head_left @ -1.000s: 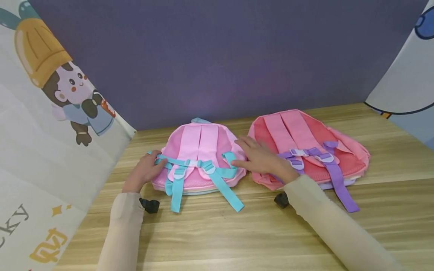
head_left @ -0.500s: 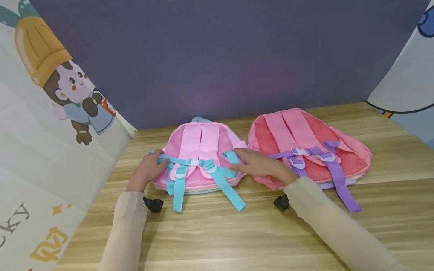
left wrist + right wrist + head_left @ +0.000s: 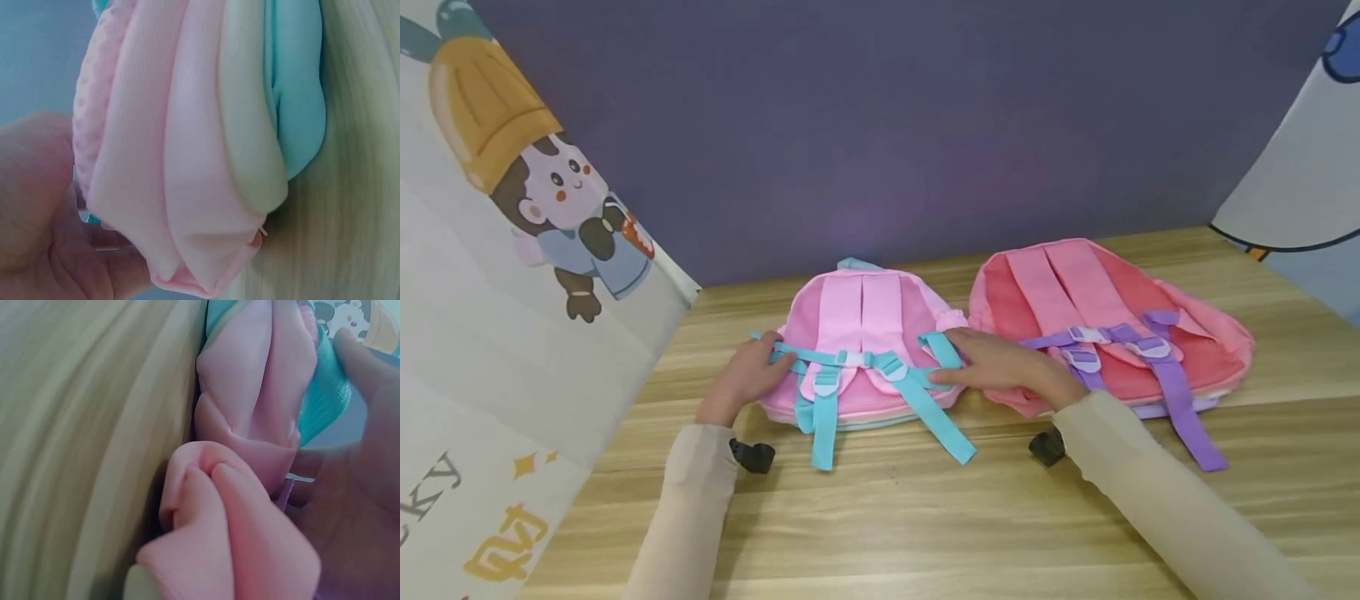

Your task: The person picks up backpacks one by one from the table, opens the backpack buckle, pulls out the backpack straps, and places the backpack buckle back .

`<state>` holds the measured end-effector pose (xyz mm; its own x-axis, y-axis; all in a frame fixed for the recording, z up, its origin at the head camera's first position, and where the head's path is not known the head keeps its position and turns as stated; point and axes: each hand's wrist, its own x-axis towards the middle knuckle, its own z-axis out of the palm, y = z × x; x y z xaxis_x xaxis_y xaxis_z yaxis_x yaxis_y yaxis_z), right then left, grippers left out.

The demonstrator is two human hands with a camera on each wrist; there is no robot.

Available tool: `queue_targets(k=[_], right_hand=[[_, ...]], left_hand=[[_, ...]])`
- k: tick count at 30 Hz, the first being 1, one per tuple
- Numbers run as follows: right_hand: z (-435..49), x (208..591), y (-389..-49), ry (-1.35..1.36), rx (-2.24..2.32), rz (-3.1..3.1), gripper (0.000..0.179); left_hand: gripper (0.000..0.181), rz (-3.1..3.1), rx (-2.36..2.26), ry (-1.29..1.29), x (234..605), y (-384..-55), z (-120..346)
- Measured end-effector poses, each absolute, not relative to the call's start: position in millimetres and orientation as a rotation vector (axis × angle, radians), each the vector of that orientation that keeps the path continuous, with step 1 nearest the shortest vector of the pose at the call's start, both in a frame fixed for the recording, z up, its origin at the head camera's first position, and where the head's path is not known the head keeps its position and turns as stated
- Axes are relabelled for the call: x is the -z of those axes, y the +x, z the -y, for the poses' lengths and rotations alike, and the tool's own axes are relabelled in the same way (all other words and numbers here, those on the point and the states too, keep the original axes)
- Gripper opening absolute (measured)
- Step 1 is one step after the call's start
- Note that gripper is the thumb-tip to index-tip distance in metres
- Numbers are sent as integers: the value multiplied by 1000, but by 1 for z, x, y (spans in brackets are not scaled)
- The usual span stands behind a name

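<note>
A light pink backpack [image 3: 861,308] with turquoise straps lies on the wooden table, its strap side facing up. My left hand [image 3: 747,375] grips its left edge, where the end of a turquoise strap passes under the fingers. The opposite edge is held by my right hand [image 3: 1000,362], thumb near the turquoise strap loop [image 3: 942,348]. Both wrist views show the bag's folded pink side; fingertips are partly hidden behind it. Right beside it, a coral pink backpack [image 3: 1015,292] with purple straps [image 3: 1180,400] touches or nearly touches the pink one.
A dark purple-grey panel [image 3: 895,133] stands behind the table [image 3: 880,525]. At the left hangs a white cloth [image 3: 460,333] with a cartoon figure. Another printed cloth [image 3: 1285,183] hangs at the right. Black wrist cameras [image 3: 752,456] sit at both cuffs.
My right hand has closed on the pink backpack's right edge. Since half a second ago, both hands and the pink backpack have shifted right, and the coral backpack has moved right too.
</note>
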<state>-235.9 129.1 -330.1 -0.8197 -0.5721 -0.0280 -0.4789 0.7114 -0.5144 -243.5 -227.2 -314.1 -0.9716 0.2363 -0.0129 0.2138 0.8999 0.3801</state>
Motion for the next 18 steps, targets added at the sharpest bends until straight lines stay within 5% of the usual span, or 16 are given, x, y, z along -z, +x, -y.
queue_targets(k=[18], right_hand=[[-168, 330, -231, -833, 746, -2793, 68]], left_hand=[[51, -3084, -638, 542, 325, -241, 191]])
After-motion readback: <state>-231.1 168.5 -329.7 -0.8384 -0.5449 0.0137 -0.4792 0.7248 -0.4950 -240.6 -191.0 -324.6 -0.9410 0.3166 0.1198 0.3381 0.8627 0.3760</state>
